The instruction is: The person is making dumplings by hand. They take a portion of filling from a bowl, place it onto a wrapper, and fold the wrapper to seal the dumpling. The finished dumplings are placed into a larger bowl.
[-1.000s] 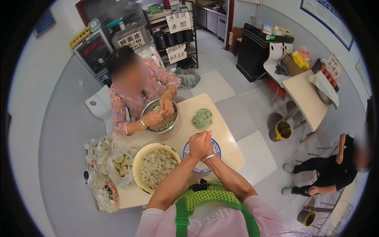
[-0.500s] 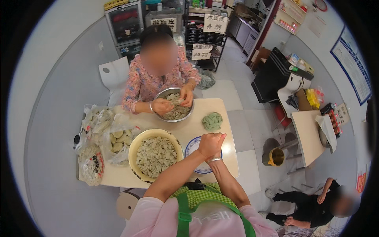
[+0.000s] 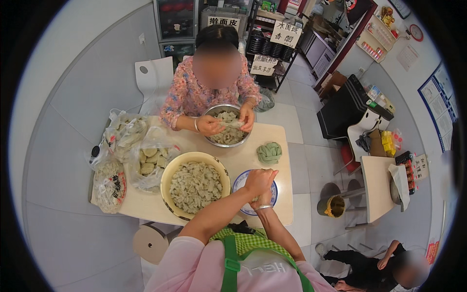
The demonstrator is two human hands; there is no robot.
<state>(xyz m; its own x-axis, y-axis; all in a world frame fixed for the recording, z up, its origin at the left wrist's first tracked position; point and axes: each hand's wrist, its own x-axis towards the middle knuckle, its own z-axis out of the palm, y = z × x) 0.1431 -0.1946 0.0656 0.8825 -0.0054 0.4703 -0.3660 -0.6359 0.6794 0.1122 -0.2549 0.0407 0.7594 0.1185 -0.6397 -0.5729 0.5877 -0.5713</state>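
My left hand [image 3: 258,182] and my right hand [image 3: 265,197] are pressed tightly together, left over right, with fingers closed. Whatever they squeeze is mostly hidden; a bit of something pale shows beside the fingers. Below them lies a white plate with a blue patterned rim [image 3: 238,184], partly covered by my hands. Left of it stands a large cream enamel basin [image 3: 166,182] with a worn rim, full of chopped pale-green vegetable pieces [image 3: 194,187]. A folded green cloth [image 3: 269,153] rests just beyond the plate.
Across the table [image 3: 270,134], a person in a flowered top [image 3: 182,95] handles pale food over a steel bowl [image 3: 209,111]. Plastic bags of sliced vegetables [image 3: 152,163] crowd the left side. A bin [image 3: 331,206] stands right; a seated person in black [image 3: 365,263] is lower right.
The view has shifted, so the table sits slightly differently in the picture. My hands stay clasped over the plate. The person opposite has spread the pale food between both hands.
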